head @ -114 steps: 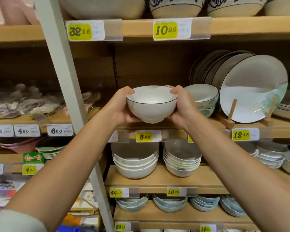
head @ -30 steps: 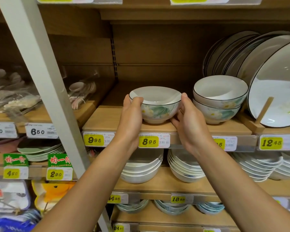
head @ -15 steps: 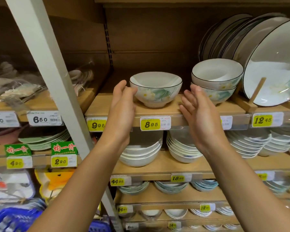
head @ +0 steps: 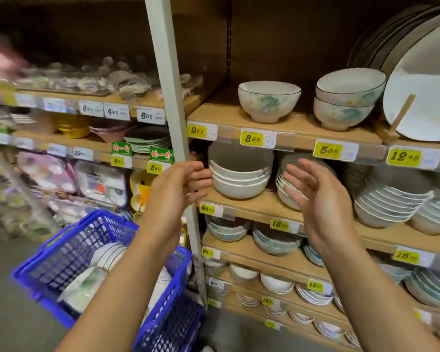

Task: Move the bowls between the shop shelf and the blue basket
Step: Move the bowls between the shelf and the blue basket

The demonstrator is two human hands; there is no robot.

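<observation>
hands: our left hand, right hand empty, fingers relaxed | risk: careless reach into basket knocks tilted bowls together, chips rims

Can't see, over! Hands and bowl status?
Left grip open, right grip open. White leaf-painted ceramic bowl upright on wooden shelf. Grey shelf post behind left grip.

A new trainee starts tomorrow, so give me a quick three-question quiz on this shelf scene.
1. True or false: neither the left hand nor the right hand holds a bowl.
2. The stack right of the lone bowl has: A one, B two, C four bowls?
3. Fill in: the basket sits lower ___ in view.
Key: 1 true; 2 B; 3 left.
</observation>
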